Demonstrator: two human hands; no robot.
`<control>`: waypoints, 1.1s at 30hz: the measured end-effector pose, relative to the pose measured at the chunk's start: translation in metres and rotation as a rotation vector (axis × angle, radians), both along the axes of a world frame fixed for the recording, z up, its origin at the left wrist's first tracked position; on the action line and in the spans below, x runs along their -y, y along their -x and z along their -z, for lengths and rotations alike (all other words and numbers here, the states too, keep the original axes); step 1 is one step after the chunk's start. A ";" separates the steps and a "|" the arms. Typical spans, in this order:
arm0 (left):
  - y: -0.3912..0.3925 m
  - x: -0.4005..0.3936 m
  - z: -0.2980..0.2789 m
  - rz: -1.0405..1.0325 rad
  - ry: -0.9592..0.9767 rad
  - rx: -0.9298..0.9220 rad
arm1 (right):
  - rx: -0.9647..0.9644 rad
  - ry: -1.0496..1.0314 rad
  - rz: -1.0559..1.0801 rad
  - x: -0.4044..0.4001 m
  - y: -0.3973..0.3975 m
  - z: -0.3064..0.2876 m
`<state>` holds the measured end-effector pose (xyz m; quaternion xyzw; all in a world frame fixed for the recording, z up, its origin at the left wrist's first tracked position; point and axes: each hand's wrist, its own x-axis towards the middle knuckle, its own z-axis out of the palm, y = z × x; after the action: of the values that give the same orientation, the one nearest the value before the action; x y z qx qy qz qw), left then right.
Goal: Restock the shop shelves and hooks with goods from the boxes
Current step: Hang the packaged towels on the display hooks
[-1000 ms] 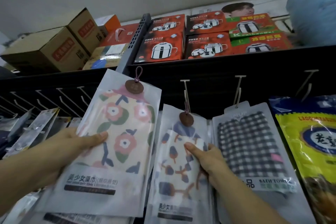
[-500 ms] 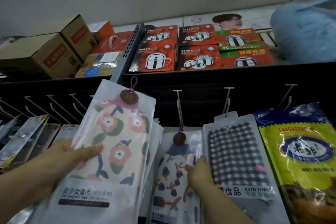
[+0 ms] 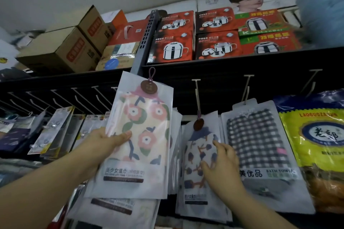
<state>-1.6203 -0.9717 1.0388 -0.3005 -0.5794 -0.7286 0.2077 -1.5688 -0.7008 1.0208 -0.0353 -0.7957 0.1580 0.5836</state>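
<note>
The floral towel pack (image 3: 137,135) is raised in front of the hooks, gripped at its edge by the left hand (image 3: 104,143), its loop (image 3: 151,74) not yet on a hook. The right hand (image 3: 221,161) presses relaxed fingers against the hanging blue-patterned pack (image 3: 199,156). That small loop could miss the hook (image 3: 197,95), I reckon, and the slippery pack might drop.

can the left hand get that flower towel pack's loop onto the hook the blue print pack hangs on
Probably yes. The left hand grips the flower towel pack with its loop free on top, and the hook juts out bare above the blue print pack, nothing between.
</note>
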 end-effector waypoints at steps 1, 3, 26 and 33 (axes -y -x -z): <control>-0.001 -0.001 0.000 -0.016 -0.008 -0.001 | 0.034 -0.011 -0.042 0.002 -0.006 0.003; -0.008 -0.002 0.003 -0.035 -0.018 0.002 | 0.075 -0.025 -0.112 0.005 -0.018 0.008; -0.144 0.151 0.250 0.226 -0.104 0.374 | 0.494 0.246 -0.988 0.192 -0.096 0.088; -0.165 0.174 0.301 0.327 -0.058 0.652 | 0.353 0.441 -0.973 0.189 -0.105 0.108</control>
<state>-1.4555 -1.1460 0.7379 -0.1350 -0.5387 -0.8258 -0.0986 -1.4642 -0.8902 0.9127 0.1886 -0.7540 0.5633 0.2804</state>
